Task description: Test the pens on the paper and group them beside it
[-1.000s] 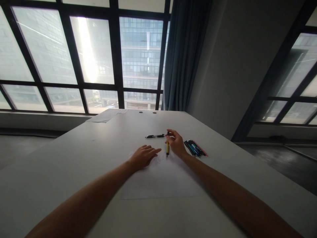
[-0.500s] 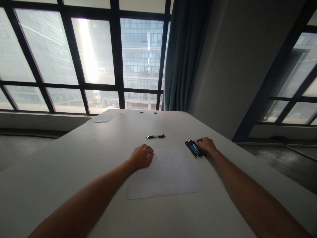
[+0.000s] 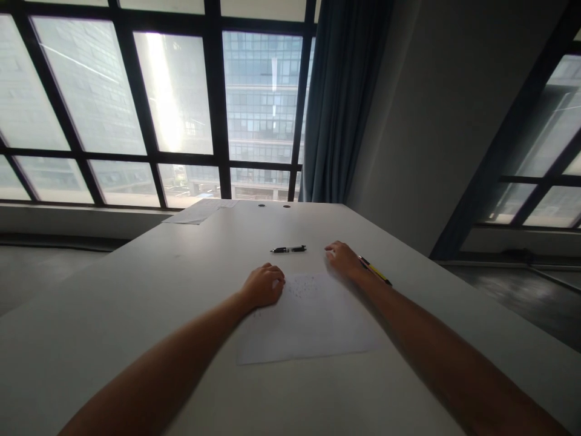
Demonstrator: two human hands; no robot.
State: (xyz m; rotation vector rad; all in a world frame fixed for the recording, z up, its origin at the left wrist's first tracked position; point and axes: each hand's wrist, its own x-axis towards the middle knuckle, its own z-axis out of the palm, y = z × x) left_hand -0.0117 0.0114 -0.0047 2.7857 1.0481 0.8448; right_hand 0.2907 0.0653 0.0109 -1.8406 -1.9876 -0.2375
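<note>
My left hand (image 3: 263, 284) rests on the upper left part of a white sheet of paper (image 3: 308, 333) with small dark marks near its top. Its fingers are loosely bent and hold nothing that I can see. Fingers stretched leftward, my right hand (image 3: 341, 259) is open above the table near the sheet's upper right corner. A black and clear pen (image 3: 289, 249) lies just left of its fingertips, not touched. Behind the right wrist, a yellow and black pen (image 3: 376, 270) shows; the hand and forearm hide most of the other pens there.
The white table (image 3: 218, 260) stretches toward the windows. Several papers (image 3: 195, 212) lie at its far left edge, and two small dark round spots sit at the far end. A blue curtain (image 3: 340, 109) hangs beyond, beside a grey wall.
My right hand has moved left, off the row of pens toward the single pen. Its arm now covers most of the row, and a yellow pen shows. My left hand stays on the paper.
</note>
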